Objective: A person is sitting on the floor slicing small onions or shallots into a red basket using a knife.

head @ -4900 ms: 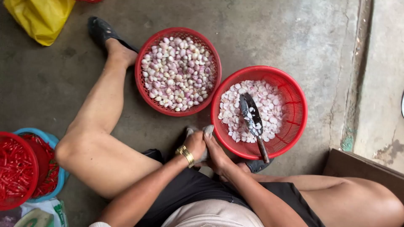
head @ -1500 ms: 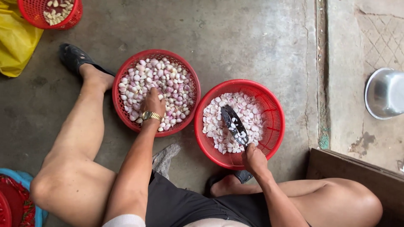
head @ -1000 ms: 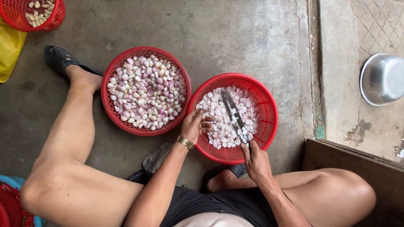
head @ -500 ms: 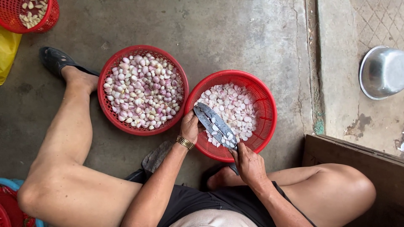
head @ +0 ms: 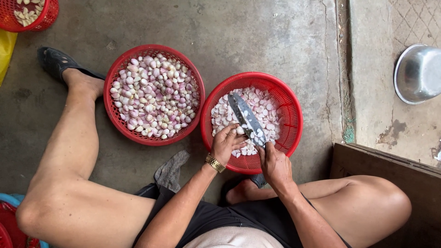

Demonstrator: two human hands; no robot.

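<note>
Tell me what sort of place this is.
Likely an informal food-prep spot on the ground, perhaps a yard or market back area: bare concrete floor, red baskets of shallot-like bulbs, and a metal bowl.

- We look almost straight down from a camera on our head, close over our lap and outstretched legs.
- We take in two red baskets (head: 294, 105) on the concrete floor (head: 257, 36).

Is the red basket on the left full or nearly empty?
Full. The left red basket is heaped with pinkish-white bulbs almost up to its rim, hiding its bottom.
</note>
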